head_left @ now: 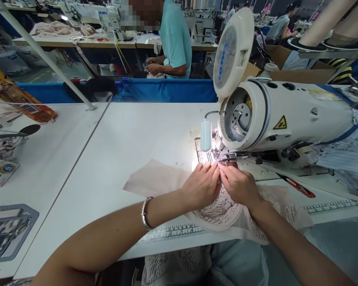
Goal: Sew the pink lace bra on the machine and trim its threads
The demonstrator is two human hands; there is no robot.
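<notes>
Pale pink lace fabric point(220, 208) lies bunched at the front of a white sewing machine point(298, 111), with a sheer flap point(158, 178) spread to the left. My left hand point(201, 184) pinches the fabric close to the lit needle area point(216, 153). Beside it, my right hand point(238, 184) grips the same fabric, its fingertips almost touching the left ones. Both hands are closed, and the fingers hide the edge they hold. Part of the fabric hangs over the table's front edge onto my lap.
Red-handled snips point(301, 187) lie right of the hands. A printed ruler strip point(179, 232) runs along the front edge. At left are a grey tray point(12, 234) of metal parts and an orange snack packet point(24, 97). A person in a teal shirt point(176, 35) sits beyond the table.
</notes>
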